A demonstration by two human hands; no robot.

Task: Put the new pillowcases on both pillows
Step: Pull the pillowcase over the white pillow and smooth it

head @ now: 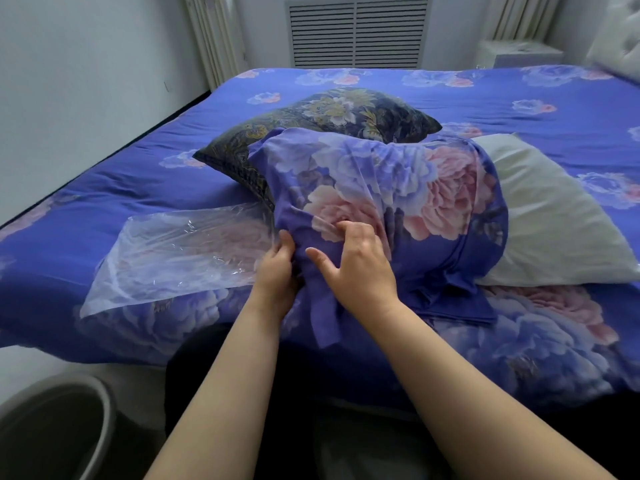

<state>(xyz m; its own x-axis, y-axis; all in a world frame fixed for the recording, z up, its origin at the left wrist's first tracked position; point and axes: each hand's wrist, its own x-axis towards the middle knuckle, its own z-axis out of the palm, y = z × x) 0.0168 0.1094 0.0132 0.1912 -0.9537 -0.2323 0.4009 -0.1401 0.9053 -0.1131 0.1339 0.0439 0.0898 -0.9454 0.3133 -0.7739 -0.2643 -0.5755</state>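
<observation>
down in the near left corner sits a round grey bin (pixel 52 427). next come two bare arms. left hand (pixel 277 268) grips the bunched end of the new purple pillowcase with pink flowers (pixel 381 188). right hand (pixel 356 261) pinches the same cloth with bent fingers. purple flowery bed sheet (pixel 485 98) lies under it all. clear crinkly plastic bag (pixel 173 254) lies just left. pillowcase covers about half of the plain white pillow (pixel 554 230); the bare end sticks out to the right. behind lies a dark flowery pillow (pixel 329 116), not yet changed. cloth is bunched and could snag, so a hard pull might twist the pillow inside.
</observation>
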